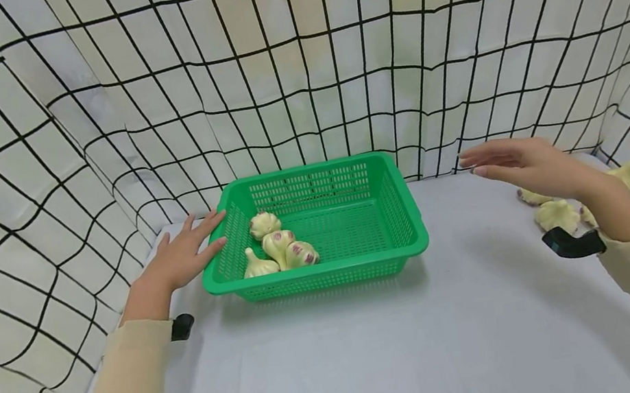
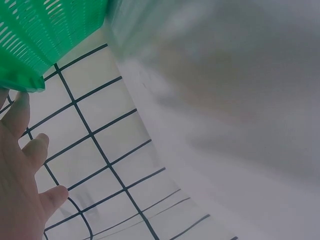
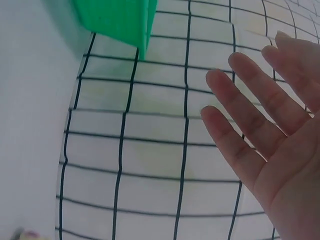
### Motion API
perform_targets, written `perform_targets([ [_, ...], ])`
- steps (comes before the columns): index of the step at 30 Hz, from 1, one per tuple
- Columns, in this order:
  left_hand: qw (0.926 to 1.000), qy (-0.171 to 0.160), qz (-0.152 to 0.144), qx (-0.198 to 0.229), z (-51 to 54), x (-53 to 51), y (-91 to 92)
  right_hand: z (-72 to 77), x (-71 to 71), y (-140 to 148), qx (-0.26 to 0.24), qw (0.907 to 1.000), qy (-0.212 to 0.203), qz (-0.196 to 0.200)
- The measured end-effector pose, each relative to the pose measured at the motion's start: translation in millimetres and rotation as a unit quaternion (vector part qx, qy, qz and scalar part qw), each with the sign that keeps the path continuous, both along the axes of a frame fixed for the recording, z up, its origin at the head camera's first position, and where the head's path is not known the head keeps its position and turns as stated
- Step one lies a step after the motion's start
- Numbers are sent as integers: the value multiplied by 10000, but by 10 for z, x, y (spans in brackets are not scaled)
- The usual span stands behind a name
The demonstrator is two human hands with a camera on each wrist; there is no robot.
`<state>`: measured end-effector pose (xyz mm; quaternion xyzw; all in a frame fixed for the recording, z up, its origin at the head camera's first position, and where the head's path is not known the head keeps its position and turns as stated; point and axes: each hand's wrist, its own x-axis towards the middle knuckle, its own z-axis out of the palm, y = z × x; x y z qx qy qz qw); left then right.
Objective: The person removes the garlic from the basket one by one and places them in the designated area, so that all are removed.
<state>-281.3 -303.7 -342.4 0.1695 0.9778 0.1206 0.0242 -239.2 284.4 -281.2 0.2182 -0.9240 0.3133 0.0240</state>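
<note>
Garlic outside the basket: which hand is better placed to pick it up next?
Probably the right hand: it is empty and close to the loose garlic, while the left hand touches the basket at its left end.

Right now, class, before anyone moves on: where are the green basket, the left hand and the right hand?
Green basket [image 1: 327, 267]: head view, middle of its front rim.
Left hand [image 1: 179, 257]: head view, back of the hand.
Right hand [image 1: 527, 166]: head view, near the thumb's base.
</note>
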Motion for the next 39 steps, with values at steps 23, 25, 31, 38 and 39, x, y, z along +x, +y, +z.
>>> perform_targets([
  [23, 9993, 75, 74, -353, 62, 30, 40, -300, -230, -1229, -452, 9871, -31, 1536],
  [25, 9992, 67, 74, -378, 58, 26, 36, -326, -244, -1313, -414, 9873, -82, 1535],
  [31, 9987, 80, 60, -492, 66, 25, 36, -393, -285, -1559, -290, 9859, -40, 1645],
  [38, 9982, 80, 135, -575, 116, 72, 54, -441, -304, -1872, -16, 9846, -170, 1742],
  [39, 9982, 80, 164, -573, 123, 83, 62, -453, -309, -1912, 18, 9849, -211, 1721],
])
